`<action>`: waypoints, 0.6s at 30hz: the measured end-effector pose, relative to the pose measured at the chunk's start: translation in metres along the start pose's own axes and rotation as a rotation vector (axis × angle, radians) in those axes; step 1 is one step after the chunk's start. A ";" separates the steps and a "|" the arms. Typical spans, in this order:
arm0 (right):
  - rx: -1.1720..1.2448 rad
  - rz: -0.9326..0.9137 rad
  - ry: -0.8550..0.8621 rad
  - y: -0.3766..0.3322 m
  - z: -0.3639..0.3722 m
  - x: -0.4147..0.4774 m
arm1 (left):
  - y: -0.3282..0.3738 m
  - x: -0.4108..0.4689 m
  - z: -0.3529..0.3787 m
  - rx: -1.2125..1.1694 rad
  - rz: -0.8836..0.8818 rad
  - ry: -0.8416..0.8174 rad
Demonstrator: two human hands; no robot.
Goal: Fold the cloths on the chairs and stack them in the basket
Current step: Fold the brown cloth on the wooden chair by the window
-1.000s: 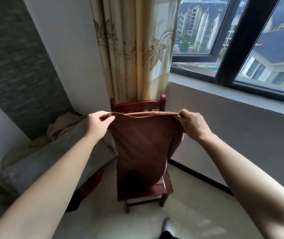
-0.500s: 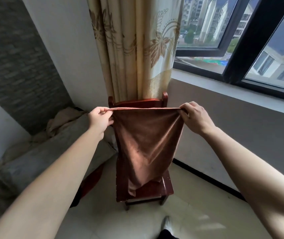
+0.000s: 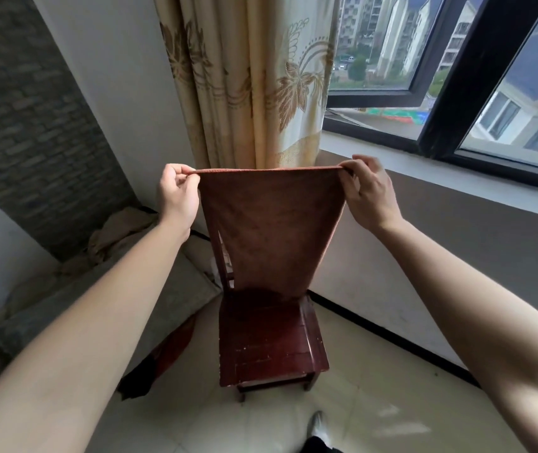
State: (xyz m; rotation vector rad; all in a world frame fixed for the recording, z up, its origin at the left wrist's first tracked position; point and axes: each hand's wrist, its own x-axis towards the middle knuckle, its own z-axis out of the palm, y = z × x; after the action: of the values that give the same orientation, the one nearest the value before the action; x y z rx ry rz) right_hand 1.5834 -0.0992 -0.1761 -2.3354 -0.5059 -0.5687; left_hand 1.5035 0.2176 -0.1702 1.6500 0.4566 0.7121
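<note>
From left: my left hand (image 3: 177, 194) pinches one top corner of the brown cloth (image 3: 267, 230), stretched flat above the wooden chair (image 3: 271, 341) and hiding most of its back; my right hand (image 3: 370, 194) pinches the other corner. The cloth's lower edge is lost in shadow at the seat.

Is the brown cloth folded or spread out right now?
Spread: the brown cloth hangs flat before the chair, top corners pinched by the left hand and right hand, edge taut.
</note>
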 end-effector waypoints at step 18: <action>-0.225 0.336 -0.415 0.021 0.057 -0.278 | -0.173 -0.224 -0.077 0.580 -0.366 -0.119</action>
State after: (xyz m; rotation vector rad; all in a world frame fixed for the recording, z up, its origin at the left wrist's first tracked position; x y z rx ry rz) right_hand 1.3778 -0.1305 -0.3706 -2.6900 -0.2265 0.0230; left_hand 1.3030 0.1636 -0.3771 2.0533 0.9118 0.2095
